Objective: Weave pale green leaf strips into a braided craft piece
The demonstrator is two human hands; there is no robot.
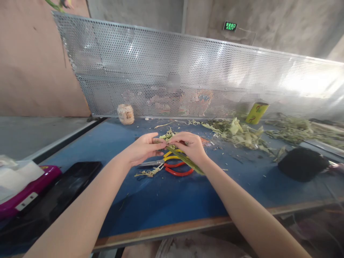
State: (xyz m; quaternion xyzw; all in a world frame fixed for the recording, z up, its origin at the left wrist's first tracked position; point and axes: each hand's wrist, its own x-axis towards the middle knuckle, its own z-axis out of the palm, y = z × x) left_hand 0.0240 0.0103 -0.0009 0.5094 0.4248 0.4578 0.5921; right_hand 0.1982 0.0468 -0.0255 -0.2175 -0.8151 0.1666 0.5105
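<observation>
A long green plant stem runs between my two hands and slopes down under my right wrist. My left hand pinches its brownish upper end between thumb and finger, the other fingers loosely curled. With bent fingertips my right hand grips the stem close to the left fingertips. Below the hands lie red-handled scissors, their blades pointing left, and a yellow-handled tool partly covered by the stem. A pale knotted piece of fibre rests by the blades. Green plant scraps show behind my fingers.
On the blue table, dried leaves are heaped at back right near a yellow-green can. A twine-wrapped jar stands back left. A dark rounded object sits right; a phone lies left. A perforated metal screen borders the back.
</observation>
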